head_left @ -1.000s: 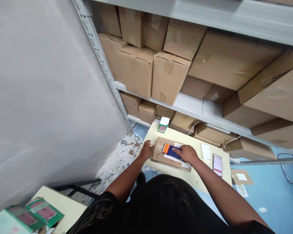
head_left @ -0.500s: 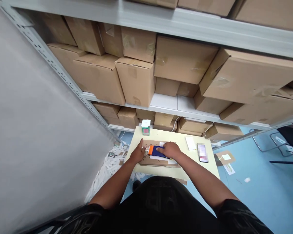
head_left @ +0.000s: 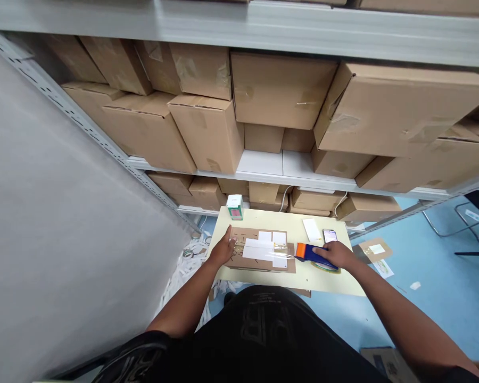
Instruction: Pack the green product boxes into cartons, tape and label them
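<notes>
Left hand (head_left: 223, 250) lies flat, fingers spread, on the cardboard's (head_left: 259, 250) left end; right hand (head_left: 335, 256) fingers grip the tape dispenser (head_left: 309, 251) near the bench's (head_left: 263, 221) right edge.

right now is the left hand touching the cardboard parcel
Touching: head view shows the left hand flat on the cardboard parcel; right hand holds the tape dispenser.

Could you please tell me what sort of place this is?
Probably a stockroom or packing area: shelves full of boxes, and a table where the right hand holds a tape dispenser beside a parcel.
</notes>
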Demonstrator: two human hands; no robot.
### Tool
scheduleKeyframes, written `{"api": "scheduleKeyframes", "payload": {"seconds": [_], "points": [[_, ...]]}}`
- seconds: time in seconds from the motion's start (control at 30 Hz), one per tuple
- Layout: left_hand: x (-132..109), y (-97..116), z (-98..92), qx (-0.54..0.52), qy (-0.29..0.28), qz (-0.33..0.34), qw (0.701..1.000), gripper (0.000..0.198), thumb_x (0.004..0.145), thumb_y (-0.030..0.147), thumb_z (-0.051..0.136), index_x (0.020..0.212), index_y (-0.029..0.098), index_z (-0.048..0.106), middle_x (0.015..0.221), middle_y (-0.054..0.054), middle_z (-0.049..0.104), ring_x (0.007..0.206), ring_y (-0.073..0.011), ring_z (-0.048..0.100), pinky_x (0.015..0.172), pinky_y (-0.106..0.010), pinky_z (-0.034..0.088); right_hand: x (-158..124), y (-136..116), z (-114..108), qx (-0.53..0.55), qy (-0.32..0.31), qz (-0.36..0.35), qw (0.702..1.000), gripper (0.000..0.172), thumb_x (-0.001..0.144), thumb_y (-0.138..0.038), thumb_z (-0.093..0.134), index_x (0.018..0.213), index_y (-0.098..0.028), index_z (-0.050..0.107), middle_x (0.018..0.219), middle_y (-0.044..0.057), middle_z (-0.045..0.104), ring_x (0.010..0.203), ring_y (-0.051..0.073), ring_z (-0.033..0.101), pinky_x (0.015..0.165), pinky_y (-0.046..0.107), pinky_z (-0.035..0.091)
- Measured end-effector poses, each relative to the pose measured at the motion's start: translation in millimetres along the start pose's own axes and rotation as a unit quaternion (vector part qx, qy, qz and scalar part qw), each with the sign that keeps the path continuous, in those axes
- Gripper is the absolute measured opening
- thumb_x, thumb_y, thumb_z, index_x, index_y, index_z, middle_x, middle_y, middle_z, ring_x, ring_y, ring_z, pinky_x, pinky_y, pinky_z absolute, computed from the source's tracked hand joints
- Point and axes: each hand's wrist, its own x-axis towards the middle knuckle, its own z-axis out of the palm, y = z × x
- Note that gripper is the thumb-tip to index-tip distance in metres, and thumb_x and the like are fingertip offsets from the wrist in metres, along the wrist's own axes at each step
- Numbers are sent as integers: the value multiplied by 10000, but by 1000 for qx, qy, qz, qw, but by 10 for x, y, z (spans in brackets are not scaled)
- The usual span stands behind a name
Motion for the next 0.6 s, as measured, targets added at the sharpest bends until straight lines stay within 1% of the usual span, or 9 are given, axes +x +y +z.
{"api": "scheduleKeyframes", "payload": {"seconds": [0.03,0.1,0.17,0.23,0.3,0.37,0.43,0.5,0.6], "points": [[-3,7,3,-4,2,-1,1000,766,907,485,609,1603,256,387,1479,-114,608,1381,-321,545,1134,-433,397,19,100,48,6,-4,13,1000,700,855,-828,476,647,-202,710,677,103,711,643,223,634,585,305,338],[-6,19,9,-1,-3,-3,1000,760,913,482,597,1605,249,383,1480,-113,608,1391,-320,535,1142,-430,387,116,181,170,8,-7,20,1000,699,846,-830,486,653,-199,717,690,109,718,649,225,638,591,303,347],[-6,24,17,7,-9,-2,1000,753,933,481,563,1616,240,359,1500,-114,589,1404,-314,524,1152,-426,376,276,147,302,14,-9,19,1000,683,831,-824,516,648,-196,714,710,112,728,652,224,641,601,303,363],[-4,21,27,7,-11,-1,1000,754,943,480,546,1625,239,336,1520,-108,571,1418,-306,511,1162,-422,368,456,82,426,47,-29,32,998,648,806,-801,578,638,-188,709,720,112,737,638,221,643,610,304,384],[-2,12,37,2,-10,-4,1000,757,945,475,546,1631,244,322,1537,-100,554,1425,-302,504,1168,-424,366,598,51,547,105,-63,69,990,614,787,-765,632,629,-176,705,710,109,741,618,215,648,614,302,409],[1,2,43,-2,-11,-4,1000,748,953,465,538,1632,242,319,1554,-99,535,1434,-299,496,1178,-427,359,650,65,692,145,-86,106,980,586,796,-724,647,625,-167,699,691,105,738,605,212,655,611,298,428],[0,-12,44,-1,-14,-3,1000,727,964,461,518,1630,238,327,1563,-102,523,1443,-294,488,1188,-429,350,591,93,880,152,-86,133,976,553,804,-677,660,602,-163,684,666,108,730,594,217,660,599,298,436],[-3,-32,39,-4,-14,-2,1000,712,968,467,511,1622,242,342,1568,-99,517,1454,-286,476,1197,-425,342,436,106,1101,149,-77,150,974,543,836,-643,631,580,-164,670,660,118,728,593,226,669,586,297,441],[-12,-70,35,-6,-1,-10,1000,701,967,498,523,1605,250,368,1565,-93,521,1455,-282,476,1195,-421,347,134,86,1415,159,-49,168,971,629,973,-600,375,647,-168,696,746,140,757,647,231,702,584,290,458]]}}
